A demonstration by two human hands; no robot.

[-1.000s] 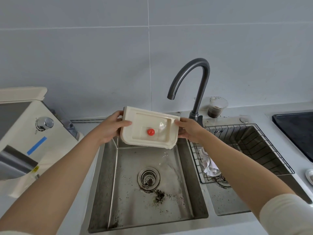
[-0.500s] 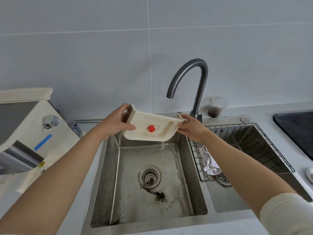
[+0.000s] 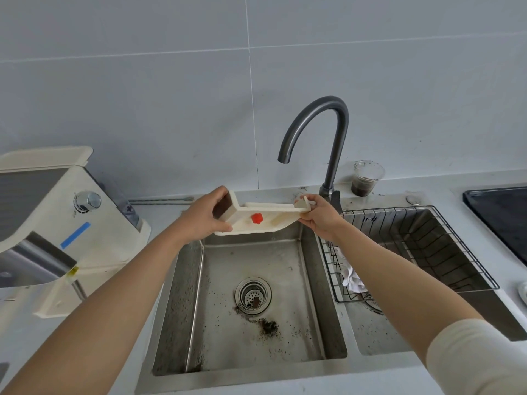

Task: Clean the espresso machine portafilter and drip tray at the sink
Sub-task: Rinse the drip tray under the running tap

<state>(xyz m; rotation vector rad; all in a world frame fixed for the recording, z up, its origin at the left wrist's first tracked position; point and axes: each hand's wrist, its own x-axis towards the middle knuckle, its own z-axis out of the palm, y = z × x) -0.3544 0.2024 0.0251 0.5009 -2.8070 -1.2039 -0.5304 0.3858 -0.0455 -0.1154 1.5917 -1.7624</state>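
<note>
The left hand (image 3: pixel 204 220) grips the left end of the tray (image 3: pixel 265 220), thumb on the near side and fingers wrapped behind its raised wall. The right hand (image 3: pixel 319 216) pinches the right end, fingers closed on the corner. Between the 2 hands the cream tray hangs nearly level above the back of the sink (image 3: pixel 310 315), its underside toward the camera, with a red float (image 3: pixel 257 218) on the middle of that face. The inside of the left wall looks dark brown.

Below, the basin holds a round drain (image 3: pixel 253 295) with coffee grounds (image 3: pixel 268 326) piled just in front of it and specks scattered across the floor. The dark faucet (image 3: pixel 330 143) arches behind the tray, its spout above the basin.

To the right, a wire basket (image 3: pixel 467 252) sits in the 2nd basin with a white cloth (image 3: pixel 352 279) in its near corner. A clear cup (image 3: pixel 366 178) with dark liquid stands on the counter beside the faucet base. A black cooktop (image 3: pixel 502 218) lies at the far right. The cream espresso machine (image 3: pixel 57 223) stands on the left, with a strip of blue tape (image 3: pixel 75 235) on its side.
</note>
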